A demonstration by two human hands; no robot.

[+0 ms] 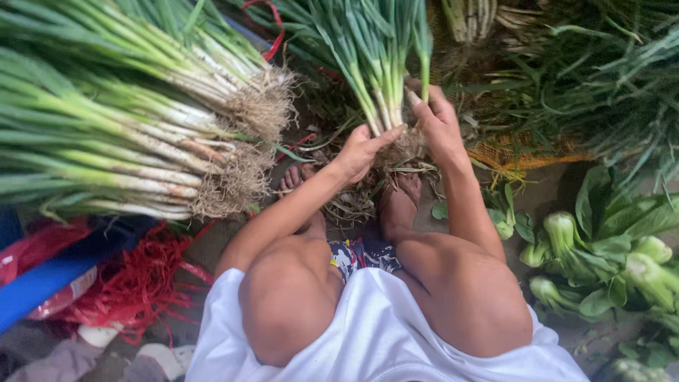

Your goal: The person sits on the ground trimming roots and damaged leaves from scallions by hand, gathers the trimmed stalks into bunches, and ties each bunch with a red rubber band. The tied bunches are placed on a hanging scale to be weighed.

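I squat on the ground with both knees up. Both hands hold one bunch of green onions (382, 78) upright at its white root end, just above my bare feet. My left hand (361, 150) grips the roots from the left, thumb across the stalks. On the other side my right hand (437, 122) closes on the same root end, fingers up along the stalks. Long green leaves rise from the bunch toward the top of the view. Dry trimmings (353, 201) lie under the bunch around my feet.
A big stack of green onions (134, 134) lies at the left, roots pointing right. Bok choy heads (608, 255) sit at the right. Loose greens on an orange mesh sack (523, 152) lie beyond. Red string (134, 283) and a blue object (35, 286) are at lower left.
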